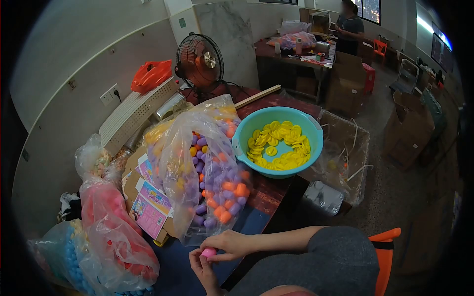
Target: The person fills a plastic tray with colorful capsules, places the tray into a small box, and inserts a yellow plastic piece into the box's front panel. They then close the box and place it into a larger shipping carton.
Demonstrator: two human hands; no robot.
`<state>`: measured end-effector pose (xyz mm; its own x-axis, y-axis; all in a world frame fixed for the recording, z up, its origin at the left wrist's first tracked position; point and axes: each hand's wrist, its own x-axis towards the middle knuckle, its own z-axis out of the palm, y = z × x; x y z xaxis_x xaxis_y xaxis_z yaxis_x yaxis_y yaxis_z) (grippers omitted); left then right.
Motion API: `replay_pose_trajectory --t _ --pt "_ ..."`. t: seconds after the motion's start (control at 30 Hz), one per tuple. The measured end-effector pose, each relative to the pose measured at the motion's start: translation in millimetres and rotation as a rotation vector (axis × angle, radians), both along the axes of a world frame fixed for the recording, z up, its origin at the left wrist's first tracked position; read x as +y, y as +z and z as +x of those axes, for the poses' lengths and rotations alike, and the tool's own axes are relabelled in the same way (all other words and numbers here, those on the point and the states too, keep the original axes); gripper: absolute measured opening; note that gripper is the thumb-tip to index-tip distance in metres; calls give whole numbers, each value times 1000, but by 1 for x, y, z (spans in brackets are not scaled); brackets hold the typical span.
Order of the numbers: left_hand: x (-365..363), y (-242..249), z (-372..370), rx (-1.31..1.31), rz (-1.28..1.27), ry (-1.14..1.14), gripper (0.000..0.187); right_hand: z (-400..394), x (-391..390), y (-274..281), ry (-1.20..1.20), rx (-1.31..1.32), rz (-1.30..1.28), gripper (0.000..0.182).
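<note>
A small pink rounded piece [209, 252], like a plastic egg or capsule, sits between my two hands over the blue table surface. My right hand [228, 244] reaches in from the right with its fingers closed on the piece's upper side. From below, my left hand [201, 266] pinches the same piece; its wrist runs to the bottom edge. Just beyond them, a large clear plastic bag [190, 217] lies open, with several purple, orange and yellow capsule-like pieces [224, 200] inside.
A turquoise basin [242, 157] of yellow oval pieces [284, 135] stands at the table's right edge. Bags of pink-red pieces [111, 212] and blue pieces [71, 259] lie left. Printed cards [150, 207], a fan [200, 59] and a wooden stick [257, 96] are behind. Another person [350, 29] stands far back.
</note>
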<state>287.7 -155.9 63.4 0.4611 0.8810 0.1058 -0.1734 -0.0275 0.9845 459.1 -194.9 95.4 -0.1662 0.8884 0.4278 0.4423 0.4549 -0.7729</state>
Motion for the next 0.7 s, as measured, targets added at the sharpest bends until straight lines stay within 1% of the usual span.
replay_pose_trajectory --t 0.27,0.7 --pt "-2 1 -1 45 3 32 22 -1 1 -2 4 -14 2 39" --pt "-1 -5 -3 29 9 41 22 -2 0 -1 13 8 11 38"
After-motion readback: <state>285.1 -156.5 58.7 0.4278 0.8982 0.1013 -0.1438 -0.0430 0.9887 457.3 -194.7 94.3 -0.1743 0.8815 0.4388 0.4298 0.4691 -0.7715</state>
